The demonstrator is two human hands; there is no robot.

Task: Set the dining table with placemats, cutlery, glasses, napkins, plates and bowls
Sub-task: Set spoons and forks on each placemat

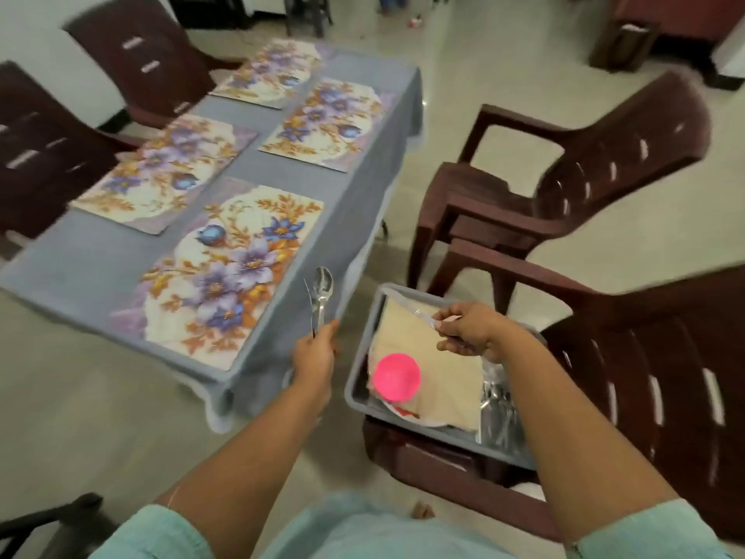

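- The person's left hand [316, 351] is closed in a fist around the handles of a shiny metal spoon [323, 290] and what looks like a metal fork [309, 306] beside it; both point up and away from the hand, the spoon's bowl uppermost.
- The right hand [469, 330] is curled over the grey plastic tub [365, 359], fingers pinched on a thin pale item; blur hides what that item is.
- Under the right hand, inside the tub, lies a folded beige cloth [433, 369]. A bright pink round bowl or cup [397, 376] sits on it, below and to the left of that hand.
- Beneath the right forearm, at the tub's right end, a bundle of metal cutlery [498, 409] stands in a clear holder.
- The tub rests on the seat of a dark brown plastic chair [645, 377] under the right arm; a second matching chair [564, 175] stands beyond the right hand.
- Just beyond the left hand is the table with a grey-blue cloth [80, 272], its near corner hanging beside that hand.
- Four floral placemats with purple and blue flowers lie on the table: the nearest placemat [225, 276] just ahead of the left hand, the others [161, 171] [322, 123] [266, 72] farther off.
- Two more brown chairs [40, 163] stand at the table's far left side.
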